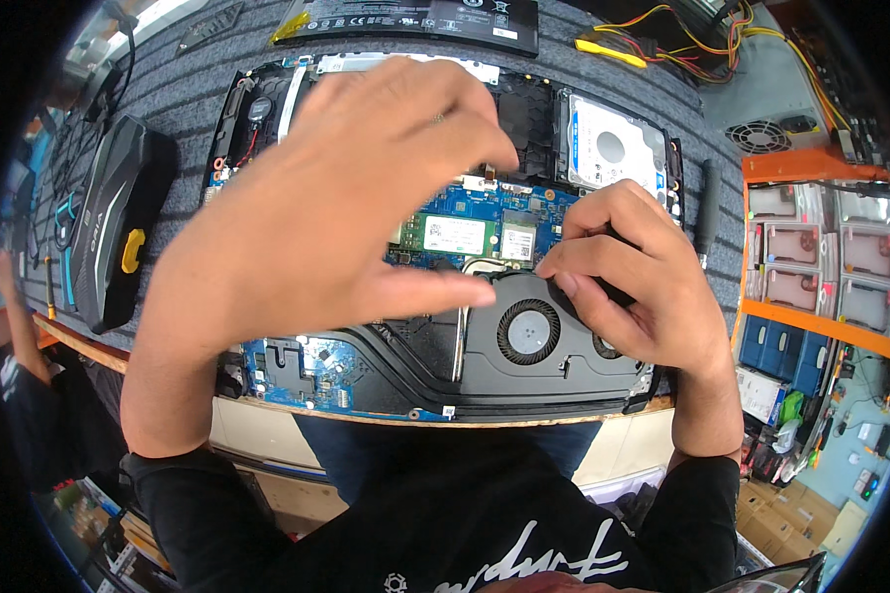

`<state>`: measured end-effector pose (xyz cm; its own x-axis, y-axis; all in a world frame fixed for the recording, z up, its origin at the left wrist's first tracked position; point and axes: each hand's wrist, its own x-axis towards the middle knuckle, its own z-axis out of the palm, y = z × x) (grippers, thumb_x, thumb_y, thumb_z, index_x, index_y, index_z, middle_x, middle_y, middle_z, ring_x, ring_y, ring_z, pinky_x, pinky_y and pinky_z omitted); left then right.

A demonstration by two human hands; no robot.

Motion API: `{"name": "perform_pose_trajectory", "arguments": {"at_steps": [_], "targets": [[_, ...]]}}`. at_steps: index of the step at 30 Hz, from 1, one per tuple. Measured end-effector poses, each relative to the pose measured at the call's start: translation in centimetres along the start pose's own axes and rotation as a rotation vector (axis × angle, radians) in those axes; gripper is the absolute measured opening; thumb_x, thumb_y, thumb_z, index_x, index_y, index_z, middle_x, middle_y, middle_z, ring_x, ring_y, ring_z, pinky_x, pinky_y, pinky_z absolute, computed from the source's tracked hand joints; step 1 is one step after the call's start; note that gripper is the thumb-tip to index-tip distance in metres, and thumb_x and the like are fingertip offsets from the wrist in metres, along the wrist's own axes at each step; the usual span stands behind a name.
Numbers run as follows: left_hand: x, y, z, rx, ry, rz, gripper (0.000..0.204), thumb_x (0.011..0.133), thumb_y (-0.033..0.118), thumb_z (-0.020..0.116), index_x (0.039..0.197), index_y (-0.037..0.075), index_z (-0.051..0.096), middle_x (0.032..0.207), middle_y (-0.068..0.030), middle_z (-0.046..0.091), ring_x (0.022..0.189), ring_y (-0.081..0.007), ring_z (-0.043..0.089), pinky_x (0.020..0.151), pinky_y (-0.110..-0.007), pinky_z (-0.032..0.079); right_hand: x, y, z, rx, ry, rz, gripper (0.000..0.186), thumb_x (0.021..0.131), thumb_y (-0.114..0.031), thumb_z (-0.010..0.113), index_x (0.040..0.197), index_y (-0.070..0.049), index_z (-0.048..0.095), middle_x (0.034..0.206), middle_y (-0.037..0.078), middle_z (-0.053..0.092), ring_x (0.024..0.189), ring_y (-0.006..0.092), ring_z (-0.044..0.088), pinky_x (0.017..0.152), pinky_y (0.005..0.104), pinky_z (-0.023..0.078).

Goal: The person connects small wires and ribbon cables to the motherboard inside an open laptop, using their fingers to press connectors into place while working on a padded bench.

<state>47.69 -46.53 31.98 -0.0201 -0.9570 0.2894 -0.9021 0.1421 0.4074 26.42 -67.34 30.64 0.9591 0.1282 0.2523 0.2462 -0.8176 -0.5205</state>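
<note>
An opened laptop (391, 371) lies in front of me with its inner parts showing. My left hand (316, 208) is over its left and middle part, thumb and fingers spread apart, holding nothing. Below the left hand's fingers, a green module with a white label (455, 235) sits on the blue board, beside a small wireless card (517, 243). My right hand (648, 272) is closed in a pinch at the upper edge of the black cooling fan (529, 331). Whatever its fingertips hold is too small or hidden to make out. A hard drive (613, 148) sits above the right hand.
Behind the laptop lies a black battery (435, 25). A black case (124, 222) stands at the left. A power supply (761, 109) with yellow and red cables is at the far right, above an orange rack (821, 331). At far left another person's arm (20, 316) shows.
</note>
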Motion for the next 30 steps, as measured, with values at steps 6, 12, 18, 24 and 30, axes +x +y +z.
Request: {"name": "perform_pose_trajectory", "arguments": {"at_steps": [6, 12, 18, 24, 30], "targets": [[-0.1, -2.6, -3.0, 0.198, 0.034, 0.016, 0.062, 0.079, 0.03, 0.093, 0.131, 0.006, 0.068, 0.138, -0.0112, 0.062, 0.133, -0.0312, 0.058, 0.112, -0.044, 0.045, 0.1, 0.2, 0.1, 0.024, -0.015, 0.004, 0.02, 0.082, -0.001, 0.076, 0.102, -0.006, 0.077, 0.1, 0.01, 0.062, 0.09, 0.0285, 0.061, 0.081, 0.0387, 0.048], [-0.2, -2.2, -1.7, 0.109, 0.062, 0.031, 0.054, 0.079, 0.027, 0.092, 0.124, 0.008, 0.071, 0.134, -0.0102, 0.063, 0.131, -0.0314, 0.058, 0.11, -0.045, 0.044, 0.1, -0.2, 0.2, 0.063, 0.038, 0.077, 0.014, 0.085, -0.003, 0.076, 0.097, -0.009, 0.074, 0.101, 0.007, 0.064, 0.093, 0.0292, 0.064, 0.082, 0.0406, 0.051], [-0.5, -1.7, -0.4, 0.038, -0.036, 0.063, 0.051, 0.076, 0.028, 0.093, 0.12, 0.012, 0.071, 0.129, -0.0077, 0.062, 0.125, -0.0313, 0.058, 0.107, -0.045, 0.04, 0.1, -0.1, -0.3, -0.039, 0.036, 0.023, 0.018, 0.081, -0.002, 0.078, 0.097, -0.01, 0.074, 0.101, 0.006, 0.064, 0.09, 0.0296, 0.065, 0.08, 0.0408, 0.052], [-0.4, -1.8, -0.2, 0.02, 0.026, 0.064, 0.046, 0.077, 0.027, 0.092, 0.116, 0.012, 0.073, 0.127, -0.008, 0.063, 0.123, -0.0313, 0.058, 0.107, -0.047, 0.04, 0.1, -0.2, 0.0, -0.084, 0.027, -0.021, 0.021, 0.078, 0.0, 0.076, 0.098, -0.007, 0.077, 0.097, 0.009, 0.065, 0.086, 0.028, 0.062, 0.077, 0.0397, 0.049], [-0.3, -1.7, -0.1, 0.012, 0.01, 0.057, 0.043, 0.077, 0.025, 0.091, 0.114, 0.012, 0.073, 0.125, -0.0079, 0.063, 0.121, -0.0304, 0.059, 0.106, -0.045, 0.04, 0.2, -0.4, 0.1, -0.081, 0.026, -0.006, 0.022, 0.077, 0.001, 0.076, 0.098, -0.006, 0.077, 0.097, 0.009, 0.064, 0.086, 0.0277, 0.062, 0.078, 0.0392, 0.05]]}}
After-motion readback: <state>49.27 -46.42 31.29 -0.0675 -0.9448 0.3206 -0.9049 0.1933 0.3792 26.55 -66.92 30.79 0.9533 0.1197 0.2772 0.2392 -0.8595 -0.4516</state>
